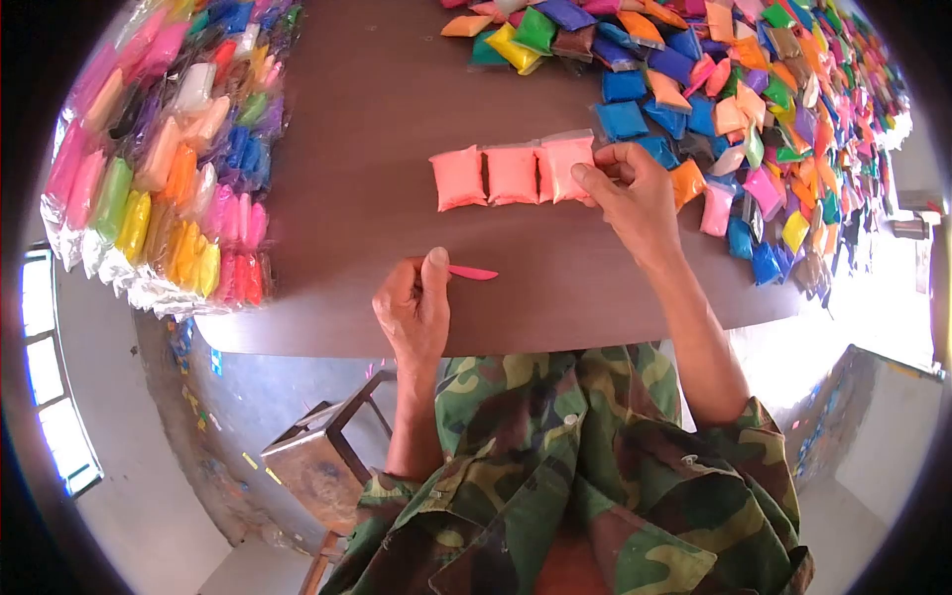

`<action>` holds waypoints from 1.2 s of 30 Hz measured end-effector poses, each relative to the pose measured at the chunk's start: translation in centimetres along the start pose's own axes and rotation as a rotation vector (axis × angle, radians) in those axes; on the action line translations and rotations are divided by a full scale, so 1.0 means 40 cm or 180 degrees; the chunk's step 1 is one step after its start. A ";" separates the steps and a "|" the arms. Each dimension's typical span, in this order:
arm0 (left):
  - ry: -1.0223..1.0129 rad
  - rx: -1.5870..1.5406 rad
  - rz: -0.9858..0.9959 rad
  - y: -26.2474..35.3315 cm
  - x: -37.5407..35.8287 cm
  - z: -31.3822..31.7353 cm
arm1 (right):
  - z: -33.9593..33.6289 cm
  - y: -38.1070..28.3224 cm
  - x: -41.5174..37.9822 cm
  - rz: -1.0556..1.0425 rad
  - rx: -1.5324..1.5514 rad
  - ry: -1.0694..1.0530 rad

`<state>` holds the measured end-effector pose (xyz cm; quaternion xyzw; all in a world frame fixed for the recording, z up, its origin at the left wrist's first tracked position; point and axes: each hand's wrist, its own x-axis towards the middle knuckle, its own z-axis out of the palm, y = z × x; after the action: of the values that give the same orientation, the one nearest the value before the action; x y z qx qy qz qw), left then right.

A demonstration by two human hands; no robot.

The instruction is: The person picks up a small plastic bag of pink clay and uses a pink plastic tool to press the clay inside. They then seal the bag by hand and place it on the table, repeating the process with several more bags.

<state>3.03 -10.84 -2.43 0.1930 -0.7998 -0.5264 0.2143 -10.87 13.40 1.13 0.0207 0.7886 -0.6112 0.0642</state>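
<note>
Three small clear packets of pink clay lie in a row on the brown table [357, 218]. My right hand [635, 193] pinches the rightmost packet [565, 167] at its right edge, thumb on top. The middle packet [513, 174] sits directly beside it, and the left packet [457, 179] is at the row's far end. Below the row, my left hand [415, 305] is closed around a pink plastic knife [474, 273], its blade pointing right. The knife's handle is hidden in the fingers.
Stacked bundles of colourful bagged clay [164, 169] cover the table's left side. A large heap of loose coloured packets [734, 109] spreads across the back right. Under the table's front edge, at lower left, stands a stool [322, 451].
</note>
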 end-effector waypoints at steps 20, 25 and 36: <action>-0.0177 0.0248 0.0031 0.019 0.005 -0.014 | 0.024 0.000 -0.004 -0.0103 -0.0956 0.0149; -0.0169 0.0335 0.0071 0.013 0.004 -0.017 | 0.009 0.000 0.015 -0.0355 -0.0659 0.0431; -0.0064 0.0233 -0.0051 0.015 0.003 -0.017 | -0.036 -0.121 0.229 -0.1755 -0.1760 0.0495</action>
<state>3.26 -11.19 -1.64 0.2018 -0.8191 -0.5004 0.1948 -20.60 13.15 4.96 -0.1637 0.9019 -0.3668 -0.1590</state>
